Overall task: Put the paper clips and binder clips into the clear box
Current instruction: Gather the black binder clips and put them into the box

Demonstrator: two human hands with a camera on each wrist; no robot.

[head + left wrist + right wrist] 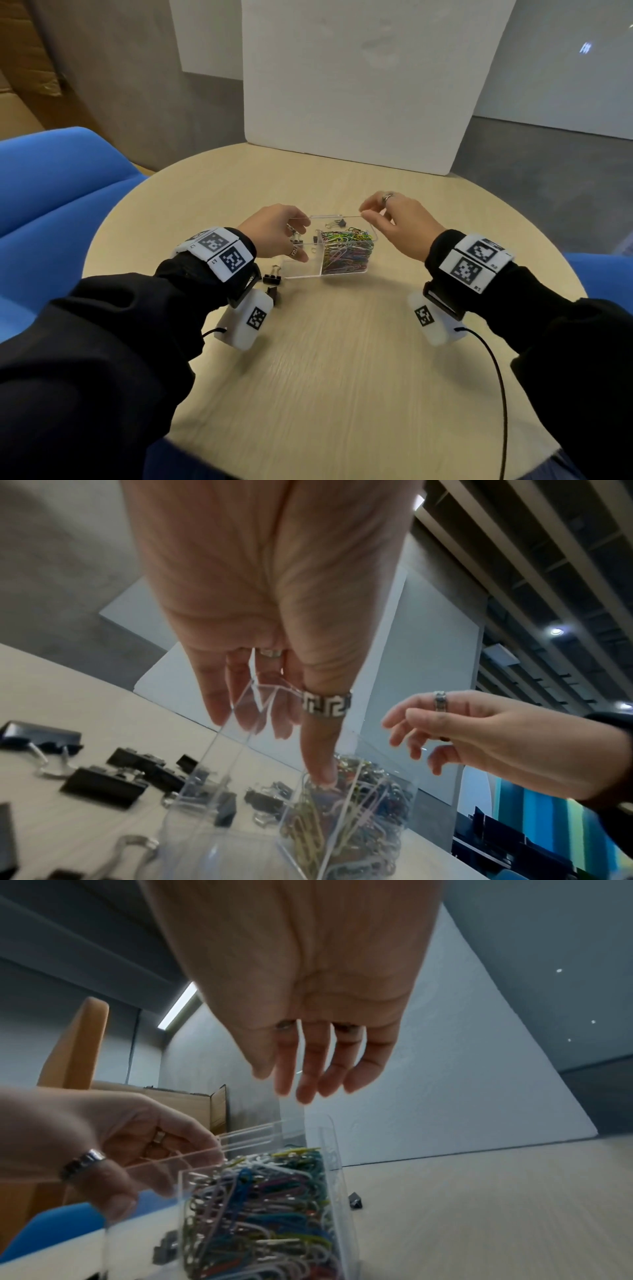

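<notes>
Head view: clear box (329, 255), 2 compartments, right packed with colourful paper clips (347, 251).

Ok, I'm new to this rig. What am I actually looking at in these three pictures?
No robot here: these are a person's two bare hands. The big picture comes from a head camera looking down at a round table. The other two come from cameras strapped under each wrist, looking along the fingers. On the table stands a clear box. One half is full of coloured paper clips, and there is a binder clip in the other half. More binder clips lie loose beside it. The left hand grips a clear lid over the box. The right hand hovers by the lid's other end, fingers relaxed, holding nothing I can see.
</notes>
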